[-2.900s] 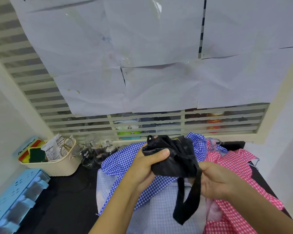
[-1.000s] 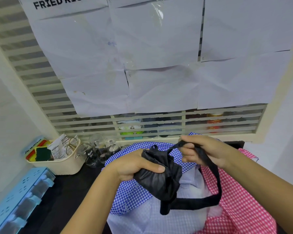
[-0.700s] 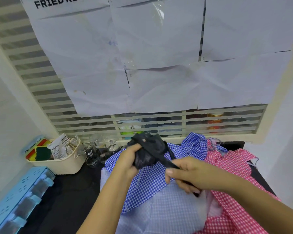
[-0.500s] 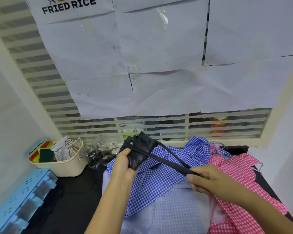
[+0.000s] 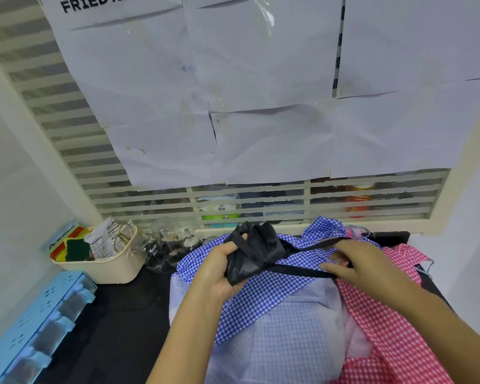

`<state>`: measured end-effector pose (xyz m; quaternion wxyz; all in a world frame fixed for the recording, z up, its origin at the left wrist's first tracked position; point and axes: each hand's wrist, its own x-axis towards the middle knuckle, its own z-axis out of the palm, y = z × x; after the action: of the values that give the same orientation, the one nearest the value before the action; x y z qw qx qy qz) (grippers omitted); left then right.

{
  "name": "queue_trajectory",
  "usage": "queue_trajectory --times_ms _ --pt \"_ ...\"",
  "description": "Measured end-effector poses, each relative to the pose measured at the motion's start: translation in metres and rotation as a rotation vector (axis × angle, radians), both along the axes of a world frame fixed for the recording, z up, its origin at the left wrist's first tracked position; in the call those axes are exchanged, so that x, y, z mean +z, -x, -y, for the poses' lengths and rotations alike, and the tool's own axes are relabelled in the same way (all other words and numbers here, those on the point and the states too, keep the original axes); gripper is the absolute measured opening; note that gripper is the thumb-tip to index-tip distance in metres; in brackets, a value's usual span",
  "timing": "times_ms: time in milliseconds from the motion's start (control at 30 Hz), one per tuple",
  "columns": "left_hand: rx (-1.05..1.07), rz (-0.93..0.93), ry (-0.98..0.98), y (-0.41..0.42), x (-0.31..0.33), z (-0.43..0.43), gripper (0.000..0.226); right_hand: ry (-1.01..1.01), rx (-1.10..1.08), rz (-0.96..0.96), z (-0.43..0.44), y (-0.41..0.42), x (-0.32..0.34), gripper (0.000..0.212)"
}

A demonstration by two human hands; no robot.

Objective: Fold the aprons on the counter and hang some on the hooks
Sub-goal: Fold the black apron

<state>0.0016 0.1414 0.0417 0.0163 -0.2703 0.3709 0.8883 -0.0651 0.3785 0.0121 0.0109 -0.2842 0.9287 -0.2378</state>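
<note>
My left hand (image 5: 219, 270) grips a bunched black apron (image 5: 257, 252) above the counter. My right hand (image 5: 355, 263) pinches the apron's black strap (image 5: 302, 270), which runs taut from the bundle to that hand in two strands. Beneath both hands lies a heap of aprons: a dark blue gingham apron (image 5: 250, 297), a pale blue checked apron (image 5: 286, 345) and a pink gingham apron (image 5: 385, 322). No hooks are in view.
The black counter (image 5: 117, 322) runs along a louvred window (image 5: 261, 200) covered with paper sheets. A cream basket (image 5: 106, 261) with sponges and packets stands at the left, glass jars (image 5: 166, 245) beside it. A light blue plastic rack (image 5: 31, 325) lies at the left front.
The right hand has drawn the strap out to the right and brought it across the bundle. The left hand has lowered the bundle slightly and turned it.
</note>
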Motion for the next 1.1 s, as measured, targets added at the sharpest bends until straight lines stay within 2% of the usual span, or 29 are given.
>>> queue_trajectory --times_ms 100,167,200,267,300,333,433,467,500,533,567,600,667,767,800,867,900,933,1033,1100 --pt "0.084 -0.039 -0.185 0.001 0.001 -0.003 0.019 -0.04 0.142 0.034 0.002 0.0 -0.011 0.015" --pt "0.223 -0.059 -0.36 0.007 0.0 -0.008 0.016 0.126 0.235 0.171 0.015 -0.012 -0.018 0.024" --pt "0.285 -0.056 -0.435 0.01 -0.002 -0.012 0.016 0.287 0.277 0.341 0.023 -0.017 -0.021 0.035" --pt "0.375 -0.059 -0.562 0.014 -0.008 -0.019 0.016 0.675 0.39 0.834 0.038 -0.022 -0.029 0.051" --pt "0.399 -0.087 -0.62 0.015 -0.01 -0.02 0.016 0.929 0.489 1.08 0.046 -0.023 -0.035 0.05" --pt "0.403 -0.139 -0.679 0.016 -0.011 -0.022 0.016 1.147 0.561 1.22 0.053 -0.024 -0.041 0.05" --pt "0.382 -0.289 -0.756 0.018 -0.01 -0.028 0.016 1.499 0.455 1.223 0.064 -0.015 -0.074 0.083" --pt "0.362 -0.336 -0.734 0.018 -0.008 -0.031 0.012 1.6 0.412 1.145 0.072 -0.008 -0.085 0.089" --pt "0.344 -0.388 -0.687 0.017 -0.007 -0.034 0.02 1.693 0.385 1.088 0.077 -0.004 -0.093 0.09" --pt "0.317 -0.443 -0.625 0.017 -0.008 -0.035 0.043 1.76 0.346 1.055 0.075 -0.005 -0.09 0.089" --pt "0.288 -0.473 -0.573 0.02 -0.013 -0.033 0.064 1.777 0.273 1.086 0.072 -0.012 -0.079 0.086" --pt "0.254 -0.49 -0.535 0.019 -0.014 -0.033 0.075 1.728 0.208 1.152 0.073 -0.017 -0.067 0.082" --pt "0.187 -0.491 -0.433 0.017 -0.019 -0.032 0.073 1.728 0.195 1.476 0.062 -0.017 -0.055 0.09" --pt "0.201 -0.401 -0.248 0.013 -0.022 -0.036 0.05 1.784 0.158 1.445 0.053 -0.015 -0.036 0.099" --pt "0.186 -0.393 -0.209 0.013 -0.023 -0.038 0.05 1.784 0.083 1.435 0.057 -0.008 -0.04 0.092" --pt "0.153 -0.413 -0.171 0.011 -0.024 -0.04 0.049 1.82 -0.084 1.464 0.054 -0.003 -0.045 0.063" --pt "0.14 -0.43 -0.172 0.01 -0.024 -0.039 0.046 1.842 -0.178 1.501 0.049 -0.001 -0.048 0.067" --pt "0.128 -0.448 -0.187 0.007 -0.023 -0.036 0.044 1.846 -0.185 1.517 0.044 0.001 -0.052 0.074" --pt "0.13 -0.438 -0.228 0.005 -0.025 -0.029 0.043 1.819 0.036 1.589 0.021 0.001 -0.045 0.064" --pt "0.155 -0.471 -0.313 0.005 -0.027 -0.026 0.055 1.827 0.02 1.561 0.013 0.011 -0.043 0.076"
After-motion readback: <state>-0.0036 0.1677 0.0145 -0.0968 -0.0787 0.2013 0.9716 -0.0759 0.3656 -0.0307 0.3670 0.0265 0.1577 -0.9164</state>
